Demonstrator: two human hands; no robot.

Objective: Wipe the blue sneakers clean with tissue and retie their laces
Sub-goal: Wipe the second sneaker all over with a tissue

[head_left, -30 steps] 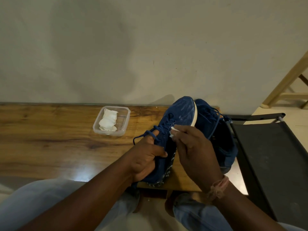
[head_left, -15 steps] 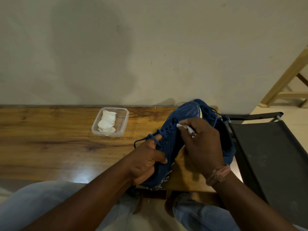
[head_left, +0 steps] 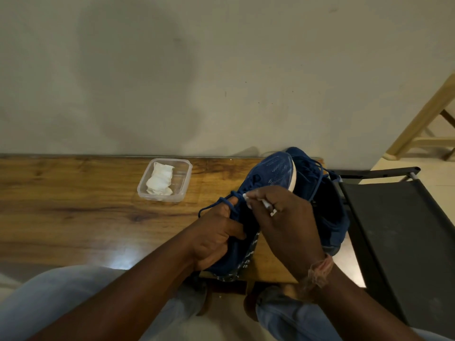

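The blue sneakers sat at the right end of the wooden table (head_left: 73,210), against the wall; the nearer sneaker (head_left: 268,173) was tipped on its side with its toe pointing away and its heel hanging over the table's near edge.

Starting from the left: a clear plastic tub (head_left: 183,183) stood on the table, well apart from the shoes, with spare white tissue (head_left: 160,182) bunched inside. Next came the left hand (head_left: 216,239), its fingers and thumb curled tight round the sneaker's collar, a loop of blue lace (head_left: 227,201) draped over its knuckles. The right hand (head_left: 288,222) was closed on a small wad of tissue (head_left: 267,206), pressing it to the upper near the laces. Behind it lay the second sneaker (head_left: 327,205), partly hidden by the first. Furthest right stood a black folding chair (head_left: 406,230), just beside the table.

I judged the wiping to be under way on 1 shoe, with the other shoe and both laces not yet dealt with. The risks looked plain enough — the wad was small and could shred on the mesh, leaving lint; the loose lace could snag under the fingers; and the overhanging heel might slip off the edge if the left grip eased. The second sneaker crowded the right hand's stroke, and reaching fresh tissue meant crossing over the left arm.
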